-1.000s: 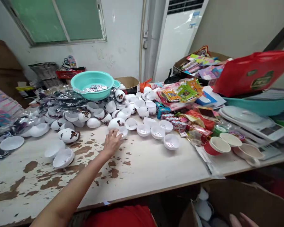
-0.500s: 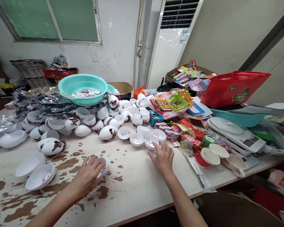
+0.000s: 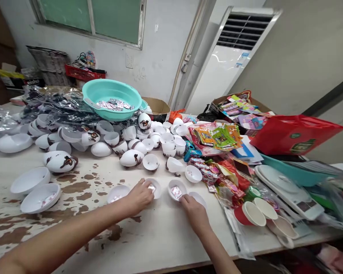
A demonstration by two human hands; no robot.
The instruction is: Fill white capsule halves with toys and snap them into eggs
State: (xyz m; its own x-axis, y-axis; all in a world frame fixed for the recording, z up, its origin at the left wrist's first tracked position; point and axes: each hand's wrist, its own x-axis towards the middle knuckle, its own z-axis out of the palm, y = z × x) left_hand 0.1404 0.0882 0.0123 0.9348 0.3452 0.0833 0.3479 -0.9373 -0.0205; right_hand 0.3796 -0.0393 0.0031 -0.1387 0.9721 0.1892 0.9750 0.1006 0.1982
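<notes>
My left hand has its fingers closed at the rim of a white plastic egg half with a small packet inside. Just right of it, my right hand pinches the edge of another egg half, which holds pink-and-white packets. Partly behind that hand lies a further egg half. Left of these, another egg half sits partly hidden by my left forearm. Farther back rests one egg half with a small packet in it.
Many white egg shells crowd the table's back. A teal basin of small packets stands behind them. Two egg halves lie left. To the right are candy packs, paper cups, a scale and a red bag.
The view has shifted. My left hand has left one egg half and moved right to another. Two filled egg halves have come nearer to me, and my right hand now grips one.
</notes>
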